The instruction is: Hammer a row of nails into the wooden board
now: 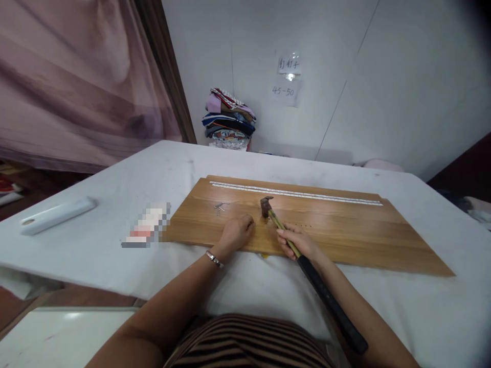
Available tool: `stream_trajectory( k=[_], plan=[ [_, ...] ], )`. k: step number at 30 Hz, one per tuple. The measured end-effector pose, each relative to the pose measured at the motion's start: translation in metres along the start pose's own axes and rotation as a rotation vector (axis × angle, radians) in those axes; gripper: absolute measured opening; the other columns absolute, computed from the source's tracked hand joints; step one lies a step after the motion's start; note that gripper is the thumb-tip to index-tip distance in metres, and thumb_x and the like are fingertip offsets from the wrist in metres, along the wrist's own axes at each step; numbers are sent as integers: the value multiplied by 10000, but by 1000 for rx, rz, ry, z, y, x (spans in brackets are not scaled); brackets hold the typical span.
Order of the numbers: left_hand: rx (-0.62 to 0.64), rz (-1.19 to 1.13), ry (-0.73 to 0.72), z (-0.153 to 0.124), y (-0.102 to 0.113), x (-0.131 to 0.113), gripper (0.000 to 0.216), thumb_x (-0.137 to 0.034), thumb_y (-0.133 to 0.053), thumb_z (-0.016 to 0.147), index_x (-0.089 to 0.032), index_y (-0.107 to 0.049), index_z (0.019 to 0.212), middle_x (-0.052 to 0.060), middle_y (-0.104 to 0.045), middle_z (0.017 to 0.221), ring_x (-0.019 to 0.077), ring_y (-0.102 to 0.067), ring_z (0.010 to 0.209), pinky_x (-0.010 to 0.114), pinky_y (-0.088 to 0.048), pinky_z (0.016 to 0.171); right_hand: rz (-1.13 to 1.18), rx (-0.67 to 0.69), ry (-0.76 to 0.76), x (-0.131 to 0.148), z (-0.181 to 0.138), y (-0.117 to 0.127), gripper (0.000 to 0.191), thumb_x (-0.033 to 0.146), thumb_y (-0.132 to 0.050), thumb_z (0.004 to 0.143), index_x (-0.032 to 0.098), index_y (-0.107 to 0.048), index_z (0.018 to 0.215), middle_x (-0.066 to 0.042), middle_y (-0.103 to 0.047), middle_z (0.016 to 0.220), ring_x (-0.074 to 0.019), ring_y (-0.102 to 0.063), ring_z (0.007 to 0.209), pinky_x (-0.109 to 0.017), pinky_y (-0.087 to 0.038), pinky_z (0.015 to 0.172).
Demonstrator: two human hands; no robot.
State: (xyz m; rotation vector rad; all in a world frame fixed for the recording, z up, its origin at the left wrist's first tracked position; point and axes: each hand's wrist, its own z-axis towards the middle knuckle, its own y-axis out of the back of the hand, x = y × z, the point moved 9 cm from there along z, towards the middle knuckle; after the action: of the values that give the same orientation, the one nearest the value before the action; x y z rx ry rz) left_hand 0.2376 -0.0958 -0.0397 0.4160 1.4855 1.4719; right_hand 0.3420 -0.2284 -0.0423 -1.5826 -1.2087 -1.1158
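A long wooden board [345,235] lies flat on the white-covered table [115,179]. My right hand [298,241] is closed round the yellow shaft of a hammer [274,219], close to its head; the black grip trails back along my forearm. The hammer head [266,205] rests on the board. My left hand [237,231] sits on the board just left of the head, fingers pinched together on something I cannot make out. A few loose nails [220,206] lie further left. A metallic strip [295,193] runs along the board's far edge.
A white elongated object [57,214] lies at the table's left, and a blurred-out item [148,227] sits beside the board. Folded clothes [229,120] are stacked against the white wall. A pink curtain [69,82] hangs to the left.
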Motion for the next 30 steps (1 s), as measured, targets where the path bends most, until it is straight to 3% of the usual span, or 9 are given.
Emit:
stream_trajectory(
  k=[11,22,30],
  plan=[
    [20,-12,30,0,0,-2,183,-197,-527,964,-193,-660,838,66,-726,895,203,-657,856,302,-454,779,-31,7,13,1,-1,1,437,613,-669,786,239,-452,723,91,-443,406,-66,-362,310,-202,-250,334],
    [6,-17,18,-1,2,-3,184,-192,-529,959,-196,-663,833,69,-726,886,206,-653,842,309,-456,779,6,-32,11,1,-1,3,403,574,-701,745,239,-489,821,99,-484,489,-67,-378,316,-210,-264,318],
    [12,-20,22,-1,1,-2,190,-201,-520,967,-197,-656,835,66,-728,896,203,-658,856,302,-455,777,-5,-23,9,2,-2,2,441,599,-718,732,238,-468,776,99,-482,495,-58,-372,319,-201,-266,323]
  ],
)
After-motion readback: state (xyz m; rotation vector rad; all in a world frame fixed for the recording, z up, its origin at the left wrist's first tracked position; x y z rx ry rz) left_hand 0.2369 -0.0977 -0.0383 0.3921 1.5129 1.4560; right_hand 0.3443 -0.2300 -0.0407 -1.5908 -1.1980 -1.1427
